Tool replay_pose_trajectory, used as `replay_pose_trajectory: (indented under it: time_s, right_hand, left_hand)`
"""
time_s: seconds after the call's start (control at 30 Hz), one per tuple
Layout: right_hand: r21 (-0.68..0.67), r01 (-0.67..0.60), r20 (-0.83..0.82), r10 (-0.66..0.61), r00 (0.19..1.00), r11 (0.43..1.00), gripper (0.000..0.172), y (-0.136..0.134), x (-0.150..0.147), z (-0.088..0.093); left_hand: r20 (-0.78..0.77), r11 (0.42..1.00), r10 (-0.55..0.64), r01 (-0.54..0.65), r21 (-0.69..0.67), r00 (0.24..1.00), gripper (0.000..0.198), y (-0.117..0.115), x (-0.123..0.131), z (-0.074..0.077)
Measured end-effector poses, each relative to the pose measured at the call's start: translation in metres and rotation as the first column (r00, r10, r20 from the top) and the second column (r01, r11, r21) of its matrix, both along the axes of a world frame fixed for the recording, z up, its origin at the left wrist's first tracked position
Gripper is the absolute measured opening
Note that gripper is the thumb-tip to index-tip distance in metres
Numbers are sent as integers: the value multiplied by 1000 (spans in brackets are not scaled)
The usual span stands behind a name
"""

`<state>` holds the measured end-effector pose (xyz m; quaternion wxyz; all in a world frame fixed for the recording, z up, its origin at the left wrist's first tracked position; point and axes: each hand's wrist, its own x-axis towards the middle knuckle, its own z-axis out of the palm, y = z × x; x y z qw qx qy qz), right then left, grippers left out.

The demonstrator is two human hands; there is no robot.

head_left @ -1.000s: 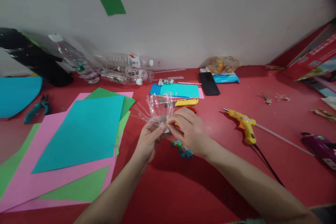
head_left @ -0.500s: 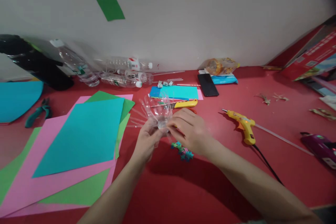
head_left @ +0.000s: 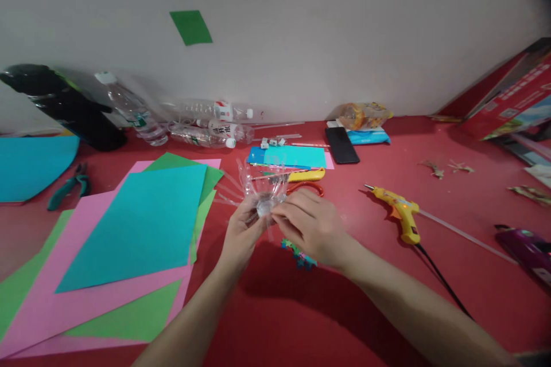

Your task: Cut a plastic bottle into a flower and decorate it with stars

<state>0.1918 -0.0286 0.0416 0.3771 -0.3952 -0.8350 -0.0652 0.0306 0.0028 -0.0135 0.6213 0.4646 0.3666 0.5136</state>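
Observation:
A clear plastic bottle piece [head_left: 264,207], cut into thin strips that fan outward, is held up over the red table. My left hand [head_left: 244,226] is closed around its left side, with the thumb in front. On the other side, my right hand [head_left: 309,223] has bent fingers pinching the piece near its round solid part. The fingertips partly cover what they grip. Just below my right hand lies a small pile of green and blue star shapes [head_left: 297,253]. Behind it are orange-red scissor handles [head_left: 316,186] and a yellow utility knife [head_left: 306,175].
A yellow hot glue gun [head_left: 400,209] lies at right, its cord running toward me. Coloured paper sheets [head_left: 138,223] and pliers [head_left: 69,186] are at left. Along the wall are plastic bottles [head_left: 202,135], a black flask [head_left: 73,106] and a phone [head_left: 342,145].
The view has tilted slightly upward, so the table items sit a little lower. Both hands keep hold of the bottle piece, which has turned slightly. More of the scissor handles shows.

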Motion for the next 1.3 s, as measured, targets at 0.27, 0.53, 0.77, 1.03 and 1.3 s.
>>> replay_pose_trajectory:
  time_s: [0.27, 0.53, 0.77, 1.03, 1.3]
  right_hand:
    - [102, -78, 121, 65, 990, 992, 13, 5, 5, -9]
    - [127, -74, 129, 58, 990, 989, 12, 5, 4, -8]
    - [-94, -39, -119, 28, 992, 995, 12, 3, 3, 0]
    - [-203, -65, -182, 28, 983, 977, 14, -2, 0, 7]
    - [-243, 32, -296, -106, 949, 969, 9, 7, 25, 18]
  left_hand:
    - [-29, 993, 76, -73, 91, 997, 41, 6, -2, -2]
    - [-32, 987, 134, -131, 90, 990, 42, 4, -1, 1]
    - [-79, 1000, -18, 18, 5, 997, 33, 3, 0, 3]
    - [-14, 990, -105, 103, -94, 994, 23, -3, 6, 12]
    - [110, 941, -198, 220, -255, 974, 24, -3, 7, 18]
